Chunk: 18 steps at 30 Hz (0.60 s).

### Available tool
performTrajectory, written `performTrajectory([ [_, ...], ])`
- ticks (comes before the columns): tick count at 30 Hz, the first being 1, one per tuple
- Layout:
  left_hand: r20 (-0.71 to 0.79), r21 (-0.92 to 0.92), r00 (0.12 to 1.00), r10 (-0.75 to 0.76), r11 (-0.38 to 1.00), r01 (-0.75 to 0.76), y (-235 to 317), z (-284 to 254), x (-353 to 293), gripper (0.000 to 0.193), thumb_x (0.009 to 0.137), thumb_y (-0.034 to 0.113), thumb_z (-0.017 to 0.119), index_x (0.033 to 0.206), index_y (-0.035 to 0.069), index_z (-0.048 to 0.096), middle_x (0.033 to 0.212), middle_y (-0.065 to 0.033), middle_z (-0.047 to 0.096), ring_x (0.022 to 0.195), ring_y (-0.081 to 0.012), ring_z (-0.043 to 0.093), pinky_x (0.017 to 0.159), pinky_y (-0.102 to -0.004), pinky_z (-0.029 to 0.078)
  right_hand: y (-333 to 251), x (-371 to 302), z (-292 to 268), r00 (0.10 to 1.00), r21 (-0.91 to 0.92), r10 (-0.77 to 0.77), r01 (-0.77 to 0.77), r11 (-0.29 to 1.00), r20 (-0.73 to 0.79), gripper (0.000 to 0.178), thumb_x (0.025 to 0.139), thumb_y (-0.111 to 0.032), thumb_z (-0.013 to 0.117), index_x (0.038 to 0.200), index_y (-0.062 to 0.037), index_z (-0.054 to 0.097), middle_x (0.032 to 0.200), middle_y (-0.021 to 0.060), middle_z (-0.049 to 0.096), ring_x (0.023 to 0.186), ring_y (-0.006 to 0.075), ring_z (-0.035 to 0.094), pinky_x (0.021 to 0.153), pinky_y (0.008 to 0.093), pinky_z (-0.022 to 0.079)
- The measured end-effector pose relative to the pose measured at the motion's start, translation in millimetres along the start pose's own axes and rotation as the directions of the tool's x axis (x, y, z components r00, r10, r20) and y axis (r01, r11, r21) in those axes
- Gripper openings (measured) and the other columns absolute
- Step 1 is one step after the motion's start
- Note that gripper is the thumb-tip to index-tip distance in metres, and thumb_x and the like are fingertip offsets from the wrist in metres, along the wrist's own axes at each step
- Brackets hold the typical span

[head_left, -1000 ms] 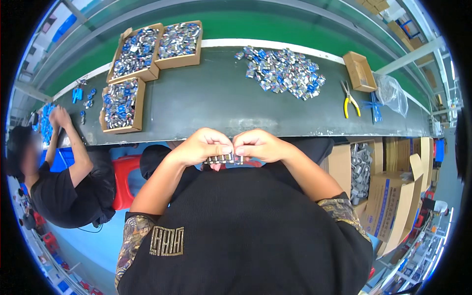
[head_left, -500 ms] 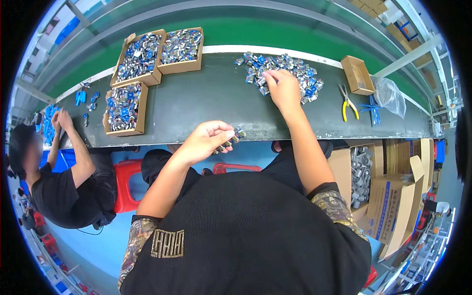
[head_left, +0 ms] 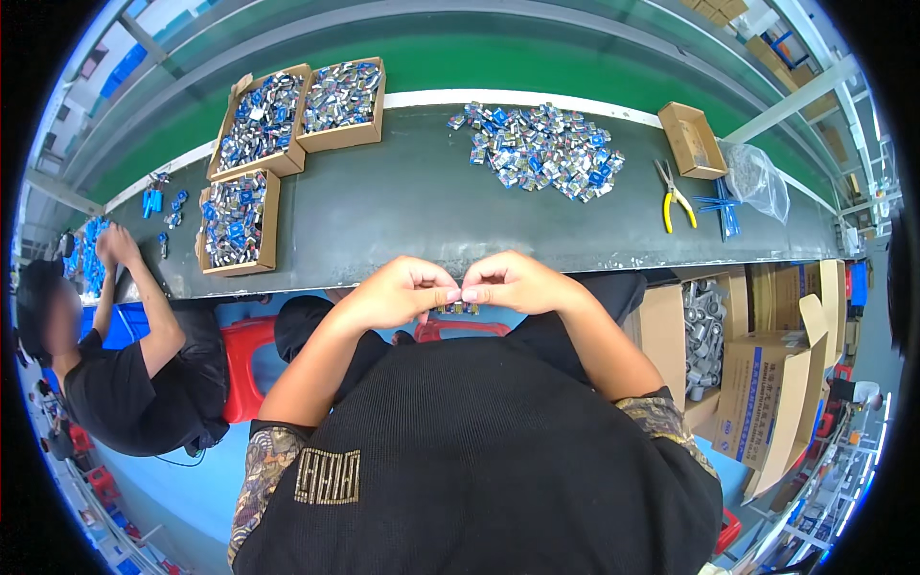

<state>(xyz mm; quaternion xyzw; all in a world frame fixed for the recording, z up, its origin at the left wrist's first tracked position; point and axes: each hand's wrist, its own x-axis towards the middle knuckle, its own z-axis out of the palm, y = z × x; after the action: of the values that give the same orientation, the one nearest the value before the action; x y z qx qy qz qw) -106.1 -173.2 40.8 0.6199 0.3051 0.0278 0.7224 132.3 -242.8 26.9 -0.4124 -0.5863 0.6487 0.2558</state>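
Note:
My left hand (head_left: pixel 401 291) and my right hand (head_left: pixel 511 284) meet thumb to thumb at the table's near edge. Between them is a short row of small metal-and-blue parts (head_left: pixel 458 309), mostly covered by my fingers. Both hands are closed, fingers curled and thumbs pressed at the row's top. Farther off, past my right hand, a loose pile of small blue-and-silver parts (head_left: pixel 548 149) lies spread on the dark tabletop (head_left: pixel 383 206). What kind of parts they are is too small to make out.
Left stand cardboard trays (head_left: pixel 271 222) full of similar parts. On the right lie yellow-handled pliers (head_left: pixel 678 203), blue sticks (head_left: pixel 725 213), a plastic bag (head_left: pixel 757 180) and a small cardboard box (head_left: pixel 692 144). A co-worker (head_left: pixel 134 374) sits left. Grey fittings (head_left: pixel 704 335) fill a carton below right.
My right hand has come back from the pile to my left hand, and now pinches at the row of small parts. My left hand has turned inward to meet it.

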Motion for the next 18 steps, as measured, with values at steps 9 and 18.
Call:
performTrajectory([
  [9,0.018,-0.29,0.996,0.085,0.954,-0.076,1,0,-12,0.027,0.096,0.026,0.068,0.098,-0.001,0.071,0.076,-0.007,0.068,0.055,-0.0107,0.061,0.048,-0.0239,0.048,-1,-1,4,0.979,0.293,-0.158,0.189,0.937,-0.126,0.019,0.095,-0.019,0.066,0.094,-0.0007,0.069,0.087,0.0046,0.067,0.075,0.0091,0.059,0.066,0.0255,0.048],
  [18,-0.226,-0.336,0.973,0.038,0.935,-0.114,-3,-2,5,0.033,0.102,0.029,0.059,0.117,0.0,0.061,0.087,-0.0051,0.067,0.065,-0.0081,0.061,0.054,-0.0215,0.049,-8,40,-121,0.494,-0.45,-0.345,-0.108,0.886,-0.798,0.017,0.092,-0.018,0.068,0.096,-0.0015,0.07,0.085,0.0071,0.071,0.075,0.0139,0.066,0.068,0.0305,0.051],
])
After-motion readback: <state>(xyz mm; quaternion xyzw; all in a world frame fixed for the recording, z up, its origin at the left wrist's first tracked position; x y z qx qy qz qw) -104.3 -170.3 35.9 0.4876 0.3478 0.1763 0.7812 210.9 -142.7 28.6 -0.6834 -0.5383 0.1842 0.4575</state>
